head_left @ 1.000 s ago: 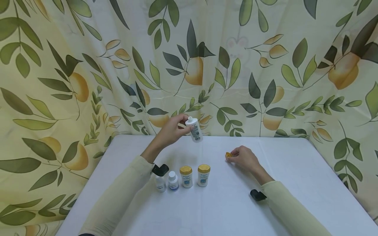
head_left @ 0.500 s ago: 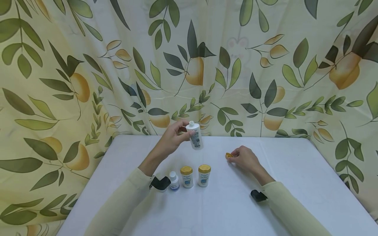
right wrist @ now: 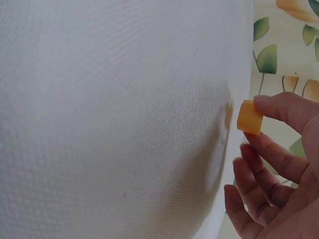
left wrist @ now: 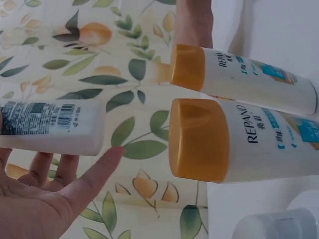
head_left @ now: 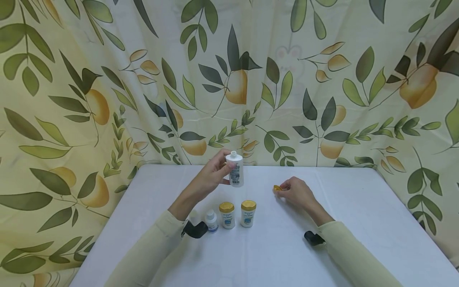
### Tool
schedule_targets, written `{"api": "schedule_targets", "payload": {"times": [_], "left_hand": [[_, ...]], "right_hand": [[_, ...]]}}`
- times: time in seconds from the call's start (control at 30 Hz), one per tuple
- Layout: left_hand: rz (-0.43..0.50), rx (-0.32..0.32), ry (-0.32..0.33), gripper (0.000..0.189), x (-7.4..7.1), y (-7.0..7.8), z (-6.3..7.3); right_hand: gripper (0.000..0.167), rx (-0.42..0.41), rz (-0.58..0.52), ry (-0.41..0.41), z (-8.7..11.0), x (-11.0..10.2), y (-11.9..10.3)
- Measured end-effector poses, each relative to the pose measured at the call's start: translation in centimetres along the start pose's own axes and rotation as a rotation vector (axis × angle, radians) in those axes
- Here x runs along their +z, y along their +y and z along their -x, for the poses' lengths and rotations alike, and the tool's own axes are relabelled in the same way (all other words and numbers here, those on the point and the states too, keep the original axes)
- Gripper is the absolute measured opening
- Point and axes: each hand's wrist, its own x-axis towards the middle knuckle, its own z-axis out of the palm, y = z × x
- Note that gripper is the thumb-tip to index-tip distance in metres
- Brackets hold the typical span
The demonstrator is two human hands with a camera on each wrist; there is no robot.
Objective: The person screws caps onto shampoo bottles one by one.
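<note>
My left hand (head_left: 215,169) grips a white bottle (head_left: 236,175) with a bare, uncapped neck, held upright above the far part of the table. Its back label and barcode show in the left wrist view, where the bottle (left wrist: 79,127) lies sideways across the picture. Off to the right, my right hand (head_left: 297,193) pinches a small orange-yellow cap (head_left: 277,188) between thumb and forefinger, low over the cloth. The right wrist view shows this cap (right wrist: 250,118) at the fingertips, the other fingers loosely bent.
Two white bottles with gold caps, a left one (head_left: 227,215) and a right one (head_left: 248,213), stand in front of my left hand. Beside them is a small white-capped bottle (head_left: 211,221); another is partly behind my left wrist. A patterned curtain (head_left: 229,79) hangs behind the white table (head_left: 358,207).
My left hand has lowered the white bottle toward the table and turned it from tilted to upright. The right hand with the cap has stayed in place.
</note>
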Motion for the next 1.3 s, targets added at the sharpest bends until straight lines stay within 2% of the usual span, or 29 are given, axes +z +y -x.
{"api": "schedule_targets", "payload": {"times": [0.2,0.47,0.73,0.97,1.3], "left_hand": [[0.050,-0.004,0.000,0.033,0.1,-0.4,0.2],[0.068,0.004,0.017,0.043,0.2,-0.9,0.2],[0.014,0.020,0.085,0.044,0.6,-0.8,0.6],[-0.015,0.024,0.158,0.054,1.3,-0.8,0.8],[-0.040,0.039,0.141,0.051,1.2,-0.7,0.7]], "right_hand": [[0.035,-0.010,-0.013,0.008,0.0,0.1,-0.1],[0.032,-0.006,-0.049,0.007,0.4,0.0,-0.5],[0.032,-0.035,-0.059,0.004,0.6,0.1,-0.7],[0.029,-0.054,-0.066,-0.003,0.7,0.0,-0.7],[0.031,-0.062,-0.070,-0.002,1.0,-0.2,-0.9]]}}
